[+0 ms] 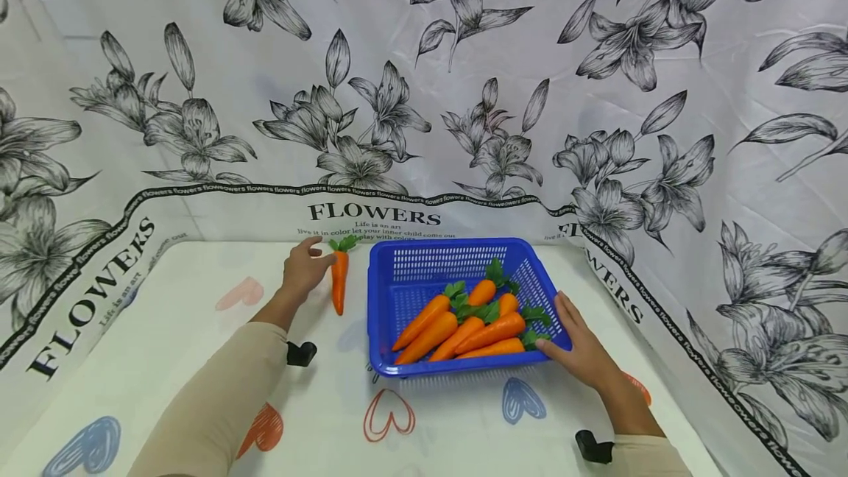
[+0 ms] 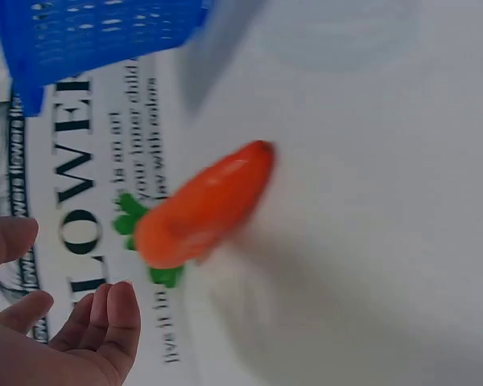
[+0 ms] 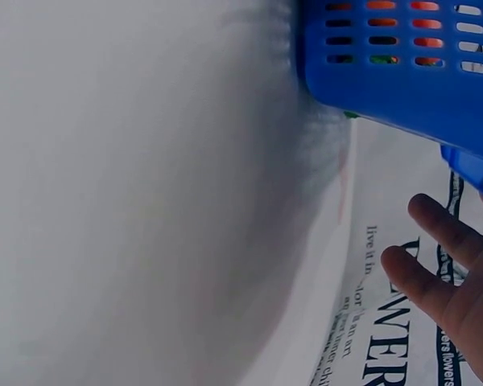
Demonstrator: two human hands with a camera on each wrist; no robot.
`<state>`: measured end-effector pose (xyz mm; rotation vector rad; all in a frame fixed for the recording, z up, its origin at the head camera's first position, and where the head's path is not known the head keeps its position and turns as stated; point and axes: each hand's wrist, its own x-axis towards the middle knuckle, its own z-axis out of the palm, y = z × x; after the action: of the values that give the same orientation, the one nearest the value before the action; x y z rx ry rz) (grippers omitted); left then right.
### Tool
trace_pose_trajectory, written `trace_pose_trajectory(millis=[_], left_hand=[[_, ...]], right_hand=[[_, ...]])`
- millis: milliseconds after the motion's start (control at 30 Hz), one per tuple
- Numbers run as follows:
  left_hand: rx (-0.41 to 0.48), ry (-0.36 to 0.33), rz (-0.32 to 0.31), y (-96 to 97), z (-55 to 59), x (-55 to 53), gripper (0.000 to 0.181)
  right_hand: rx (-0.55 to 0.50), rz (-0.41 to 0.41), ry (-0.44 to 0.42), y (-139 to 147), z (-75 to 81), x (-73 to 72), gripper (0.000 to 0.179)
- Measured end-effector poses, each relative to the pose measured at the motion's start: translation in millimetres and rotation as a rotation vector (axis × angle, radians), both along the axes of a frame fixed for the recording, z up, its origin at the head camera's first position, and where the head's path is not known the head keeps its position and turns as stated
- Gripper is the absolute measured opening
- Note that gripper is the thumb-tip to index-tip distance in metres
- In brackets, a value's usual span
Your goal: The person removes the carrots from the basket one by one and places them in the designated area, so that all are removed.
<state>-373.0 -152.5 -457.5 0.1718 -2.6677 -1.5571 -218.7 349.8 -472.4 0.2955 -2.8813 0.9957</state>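
Observation:
Beside the leafy top of a single toy carrot (image 1: 339,282) is my left hand (image 1: 305,268), at the back of the table. In the left wrist view its fingers (image 2: 122,314) are relaxed and apart from that carrot, which looks blurred. A blue plastic basket (image 1: 464,369) stands to the right, with several orange carrots (image 1: 486,333) piled toward its near right side. My right hand (image 1: 586,355) holds the basket's right rim, thumb over the edge and fingers outside. Two of its fingers (image 3: 423,281) stretch free of the basket in the right wrist view.
The table wears a white cloth (image 1: 318,418) with printed hearts. Behind and at both sides hangs a white curtain (image 1: 424,138) with black flower drawings and lettering. A bit of orange-red (image 1: 637,387) shows beyond the right wrist.

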Motion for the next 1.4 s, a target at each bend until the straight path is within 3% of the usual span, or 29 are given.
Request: trace_pose_trajectory(millis=[267, 500, 700, 867, 1033, 1233, 1400], left_hand=[[0.121, 0.174, -0.019, 19.4, 49.6, 9.8, 0.052], [0.155, 0.247, -0.056, 30.5, 71.6, 34.7, 0.047], [0.201, 0.302, -0.16, 61.4, 87.2, 42.9, 0.045], [0.21, 0.31, -0.245, 91.3, 92.7, 48.2, 0.045], [0.205, 0.288, -0.328, 115.3, 88.9, 50.2, 0.046], [0.137, 0.201, -0.388, 135.3, 78.2, 44.9, 0.047], [0.15, 0.115, -0.403, 144.1, 71.7, 39.2, 0.047]], right_hand=[[0.001, -0.02, -0.004, 2.7, 2.8, -0.1, 0.093], [0.006, 0.007, -0.003, -3.6, -0.8, -2.7, 0.092], [0.005, -0.004, -0.008, -3.0, 1.9, -2.0, 0.092], [-0.02, -0.001, -0.006, -1.8, 2.7, 0.2, 0.092], [-0.017, 0.0, -0.013, -1.0, 2.2, 0.2, 0.092], [-0.021, 0.001, -0.007, 0.5, 0.8, -1.4, 0.093], [-0.025, 0.002, -0.013, 1.4, 0.6, -1.6, 0.093]])
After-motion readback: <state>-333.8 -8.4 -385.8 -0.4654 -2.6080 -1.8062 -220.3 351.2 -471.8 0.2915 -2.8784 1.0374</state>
